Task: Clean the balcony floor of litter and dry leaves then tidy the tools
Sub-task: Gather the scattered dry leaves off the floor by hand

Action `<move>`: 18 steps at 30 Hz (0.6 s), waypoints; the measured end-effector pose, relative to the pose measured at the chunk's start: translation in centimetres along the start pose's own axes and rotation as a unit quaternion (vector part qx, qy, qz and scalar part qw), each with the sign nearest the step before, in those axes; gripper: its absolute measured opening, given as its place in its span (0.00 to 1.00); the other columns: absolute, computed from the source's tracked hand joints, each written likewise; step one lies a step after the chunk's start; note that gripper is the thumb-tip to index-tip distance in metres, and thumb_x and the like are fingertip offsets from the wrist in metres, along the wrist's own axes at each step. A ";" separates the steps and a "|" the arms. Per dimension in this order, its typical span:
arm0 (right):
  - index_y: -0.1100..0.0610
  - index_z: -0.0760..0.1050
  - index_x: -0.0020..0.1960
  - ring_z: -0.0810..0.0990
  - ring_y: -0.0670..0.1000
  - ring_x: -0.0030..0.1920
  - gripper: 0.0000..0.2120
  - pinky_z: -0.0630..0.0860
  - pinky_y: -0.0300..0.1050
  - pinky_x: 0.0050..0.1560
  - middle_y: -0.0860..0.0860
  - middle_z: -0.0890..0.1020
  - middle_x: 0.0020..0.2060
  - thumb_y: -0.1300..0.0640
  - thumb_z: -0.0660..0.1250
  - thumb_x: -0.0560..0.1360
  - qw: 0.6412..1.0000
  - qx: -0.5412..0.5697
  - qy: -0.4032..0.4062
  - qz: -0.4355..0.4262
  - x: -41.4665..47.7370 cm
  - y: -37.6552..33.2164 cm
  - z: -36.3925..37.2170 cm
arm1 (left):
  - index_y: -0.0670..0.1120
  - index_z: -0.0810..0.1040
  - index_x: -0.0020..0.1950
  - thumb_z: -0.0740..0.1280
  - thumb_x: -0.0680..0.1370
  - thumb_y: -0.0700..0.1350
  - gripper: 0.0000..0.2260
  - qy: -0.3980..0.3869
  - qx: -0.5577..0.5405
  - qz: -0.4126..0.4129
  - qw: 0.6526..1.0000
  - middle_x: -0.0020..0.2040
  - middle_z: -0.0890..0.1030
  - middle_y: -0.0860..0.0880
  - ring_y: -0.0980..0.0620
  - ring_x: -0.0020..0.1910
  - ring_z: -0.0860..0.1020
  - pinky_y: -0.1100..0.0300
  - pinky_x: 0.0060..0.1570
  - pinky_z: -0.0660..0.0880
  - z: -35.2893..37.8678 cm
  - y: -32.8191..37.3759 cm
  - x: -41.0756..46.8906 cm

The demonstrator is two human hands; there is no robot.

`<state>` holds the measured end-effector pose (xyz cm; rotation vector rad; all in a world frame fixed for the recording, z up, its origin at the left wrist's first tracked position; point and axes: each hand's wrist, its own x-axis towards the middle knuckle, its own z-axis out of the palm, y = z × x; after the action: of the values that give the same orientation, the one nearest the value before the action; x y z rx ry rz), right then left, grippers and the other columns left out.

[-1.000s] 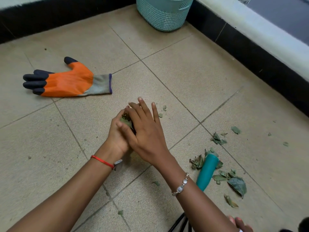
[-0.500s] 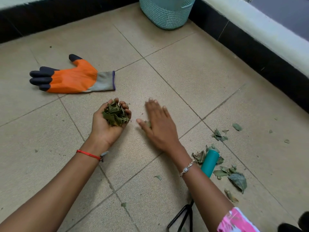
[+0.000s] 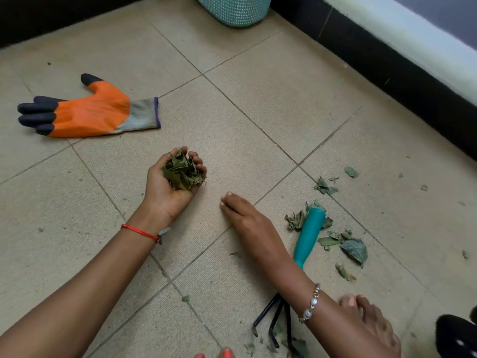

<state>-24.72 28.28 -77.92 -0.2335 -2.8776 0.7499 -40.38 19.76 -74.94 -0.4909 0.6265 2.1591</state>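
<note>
On the grainy beige tiled floor (image 3: 284,112) the hands have parted: the left hand (image 3: 170,187) now cups a crumpled clump of dry leaves (image 3: 182,170), fingers curled round it; the right hand (image 3: 247,220) lies flat, fingers straight, likely going for more. Perforated teal basket (image 3: 233,10), rubbery orange glove (image 3: 90,112), smooth-handled rake (image 3: 308,235), brittle scattered leaves (image 3: 353,248) beside it

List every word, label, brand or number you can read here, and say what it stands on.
No text can be read in this view.
Glove: no print shows.
Basket: only a perforated pattern.
Rake handle: plain teal, no label.
Bracelet: charms too small to tell.
</note>
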 end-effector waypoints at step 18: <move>0.59 0.83 0.48 0.81 0.39 0.46 0.07 0.76 0.32 0.51 0.47 0.84 0.43 0.65 0.69 0.72 0.890 0.317 0.195 0.261 4.4 -2.9 -8.5 | 0.41 0.80 0.38 0.55 0.81 0.43 0.17 -0.002 0.121 -0.089 0.989 0.34 0.81 0.45 0.52 0.33 0.82 0.64 0.34 0.79 2.9 -7.2 -0.3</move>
<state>-27.65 30.61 -68.62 -0.9537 -2.0512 1.4783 -34.87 25.18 -74.35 -0.3957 0.7999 1.8858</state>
